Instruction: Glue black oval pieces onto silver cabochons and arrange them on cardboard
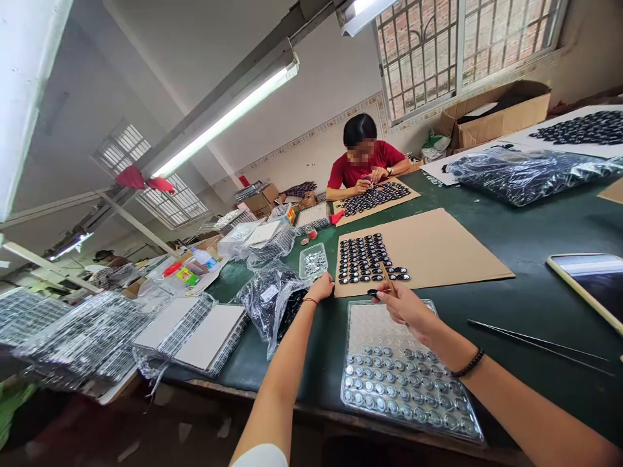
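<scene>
My right hand (406,310) is closed on a thin brown stick (388,277) that points up and away. A small black oval piece (374,293) is at its fingertips. Rows of similar black pieces with shiny centres (363,256) lie on a cardboard sheet (438,250) just beyond. My left hand (321,287), fingers curled, is at the sheet's near left corner beside a small clear tray of tiny silvery parts (314,261); what its fingers pinch, if anything, is too small to make out. Below my right hand lies a clear blister tray (363,324), its nearer rows filled with round silvery parts.
Long tweezers (535,340) and a phone-like device (591,279) lie to the right. A plastic bag of black pieces (272,295) is left of my arm. Stacked trays (209,334) stand farther left. Across the green table (487,227), a person in red (365,162) handles small pieces.
</scene>
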`<state>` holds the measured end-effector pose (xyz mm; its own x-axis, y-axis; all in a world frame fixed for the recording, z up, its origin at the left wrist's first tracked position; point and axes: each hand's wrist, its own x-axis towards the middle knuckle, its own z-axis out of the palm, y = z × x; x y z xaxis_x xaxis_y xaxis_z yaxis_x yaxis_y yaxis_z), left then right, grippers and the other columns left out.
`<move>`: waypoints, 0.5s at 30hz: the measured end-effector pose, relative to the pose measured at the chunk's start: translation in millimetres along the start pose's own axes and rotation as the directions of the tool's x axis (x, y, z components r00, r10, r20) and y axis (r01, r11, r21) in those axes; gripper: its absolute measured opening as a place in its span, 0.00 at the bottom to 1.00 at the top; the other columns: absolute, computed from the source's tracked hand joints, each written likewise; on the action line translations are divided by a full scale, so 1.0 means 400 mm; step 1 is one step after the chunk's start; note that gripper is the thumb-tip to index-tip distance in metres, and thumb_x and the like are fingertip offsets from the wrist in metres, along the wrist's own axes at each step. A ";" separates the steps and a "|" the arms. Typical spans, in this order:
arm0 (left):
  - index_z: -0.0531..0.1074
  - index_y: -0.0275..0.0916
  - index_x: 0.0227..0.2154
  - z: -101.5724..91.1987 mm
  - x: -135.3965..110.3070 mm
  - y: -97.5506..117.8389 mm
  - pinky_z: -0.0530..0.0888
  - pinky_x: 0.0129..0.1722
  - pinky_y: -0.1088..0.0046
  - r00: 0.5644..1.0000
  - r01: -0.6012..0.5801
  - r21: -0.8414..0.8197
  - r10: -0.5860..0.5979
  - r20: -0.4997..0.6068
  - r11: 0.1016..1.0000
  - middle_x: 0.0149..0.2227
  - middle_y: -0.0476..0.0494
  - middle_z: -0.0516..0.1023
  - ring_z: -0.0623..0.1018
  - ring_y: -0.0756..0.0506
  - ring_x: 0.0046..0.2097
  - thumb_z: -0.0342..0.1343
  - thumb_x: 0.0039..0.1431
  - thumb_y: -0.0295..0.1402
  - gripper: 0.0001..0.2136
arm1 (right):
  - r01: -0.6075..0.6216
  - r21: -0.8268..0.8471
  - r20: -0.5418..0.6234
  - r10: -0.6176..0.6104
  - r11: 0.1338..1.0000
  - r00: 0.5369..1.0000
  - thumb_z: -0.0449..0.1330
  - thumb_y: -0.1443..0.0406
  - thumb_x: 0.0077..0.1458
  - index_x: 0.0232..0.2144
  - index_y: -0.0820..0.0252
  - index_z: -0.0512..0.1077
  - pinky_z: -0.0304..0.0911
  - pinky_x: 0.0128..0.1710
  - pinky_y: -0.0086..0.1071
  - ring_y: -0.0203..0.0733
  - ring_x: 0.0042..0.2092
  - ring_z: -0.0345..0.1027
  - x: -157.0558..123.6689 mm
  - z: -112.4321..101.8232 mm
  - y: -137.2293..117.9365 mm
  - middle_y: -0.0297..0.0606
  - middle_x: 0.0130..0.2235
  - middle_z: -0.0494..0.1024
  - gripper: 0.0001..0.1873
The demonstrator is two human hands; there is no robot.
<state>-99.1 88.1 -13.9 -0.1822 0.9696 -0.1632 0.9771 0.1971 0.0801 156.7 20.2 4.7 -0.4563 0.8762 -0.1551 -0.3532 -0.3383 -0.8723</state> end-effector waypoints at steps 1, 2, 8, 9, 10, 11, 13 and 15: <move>0.64 0.35 0.47 0.007 -0.010 0.005 0.71 0.41 0.61 1.000 0.009 0.019 -0.009 -0.017 1.000 0.47 0.40 0.68 0.71 0.45 0.44 0.50 0.57 0.36 0.16 | 0.002 0.002 0.004 -0.002 1.000 1.000 0.59 0.63 0.46 0.31 0.59 0.61 0.36 0.13 0.21 0.21 0.14 0.38 -0.001 -0.001 -0.001 0.33 0.26 0.73 0.11; 0.64 0.35 0.47 0.014 -0.020 0.011 0.71 0.41 0.61 0.999 0.021 0.037 -0.019 -0.039 0.999 0.46 0.40 0.68 0.71 0.45 0.44 0.50 0.57 0.36 0.16 | 0.002 0.005 0.007 -0.002 1.000 1.000 0.59 0.62 0.46 0.31 0.59 0.61 0.36 0.13 0.21 0.21 0.14 0.39 -0.001 -0.002 -0.002 0.33 0.26 0.73 0.11; 0.64 0.31 0.42 0.043 -0.049 0.032 0.68 0.40 0.64 0.984 0.066 0.097 -0.048 -0.172 0.993 0.37 0.32 0.73 0.74 0.41 0.42 0.39 0.61 0.28 0.11 | 0.008 -0.011 -0.029 -0.008 1.000 1.000 0.59 0.61 0.45 0.30 0.59 0.61 0.37 0.13 0.21 0.22 0.14 0.39 -0.008 0.006 -0.004 0.33 0.26 0.73 0.11; 0.64 0.32 0.41 0.045 -0.049 0.031 0.68 0.40 0.64 0.981 0.065 0.099 -0.045 -0.188 0.993 0.37 0.32 0.74 0.74 0.41 0.43 0.38 0.61 0.27 0.11 | 0.013 -0.025 -0.034 -0.014 1.000 0.999 0.59 0.61 0.45 0.30 0.59 0.61 0.37 0.13 0.21 0.22 0.14 0.39 -0.009 0.007 -0.004 0.33 0.26 0.73 0.11; 0.64 0.32 0.40 0.046 -0.049 0.030 0.68 0.39 0.65 0.979 0.063 0.099 -0.042 -0.201 0.993 0.38 0.32 0.74 0.74 0.41 0.43 0.37 0.61 0.27 0.12 | 0.017 -0.038 -0.039 -0.018 0.999 0.999 0.59 0.61 0.45 0.30 0.59 0.61 0.37 0.13 0.21 0.22 0.14 0.39 -0.009 0.008 -0.005 0.33 0.26 0.73 0.12; 0.64 0.33 0.40 0.047 -0.051 0.029 0.68 0.39 0.66 0.976 0.062 0.097 -0.040 -0.213 0.993 0.38 0.32 0.74 0.74 0.41 0.42 0.37 0.61 0.27 0.12 | 0.020 -0.046 -0.045 -0.022 0.999 0.999 0.59 0.61 0.45 0.30 0.59 0.61 0.37 0.13 0.21 0.22 0.14 0.39 -0.009 0.008 -0.005 0.34 0.26 0.73 0.12; 0.64 0.33 0.40 0.046 -0.055 0.032 0.67 0.38 0.67 0.972 0.055 0.091 -0.032 -0.234 0.994 0.37 0.33 0.74 0.75 0.42 0.41 0.37 0.61 0.27 0.11 | 0.026 -0.054 -0.056 -0.029 0.998 0.998 0.59 0.61 0.44 0.30 0.59 0.61 0.37 0.13 0.22 0.22 0.14 0.39 -0.008 0.008 -0.005 0.33 0.26 0.73 0.12; 0.64 0.34 0.39 0.036 -0.060 0.038 0.67 0.37 0.69 0.967 0.038 0.081 -0.016 -0.256 0.996 0.36 0.35 0.74 0.75 0.43 0.39 0.37 0.62 0.29 0.11 | 0.032 -0.064 -0.059 -0.036 0.997 0.998 0.59 0.60 0.44 0.31 0.58 0.61 0.37 0.13 0.22 0.22 0.14 0.40 -0.007 0.007 -0.004 0.33 0.26 0.73 0.13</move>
<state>-78.2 65.9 -22.9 -0.2197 0.9711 0.0928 0.9752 0.2212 -0.0064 156.3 17.5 8.0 -0.3947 0.9064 -0.1506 -0.3146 -0.2873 -0.9047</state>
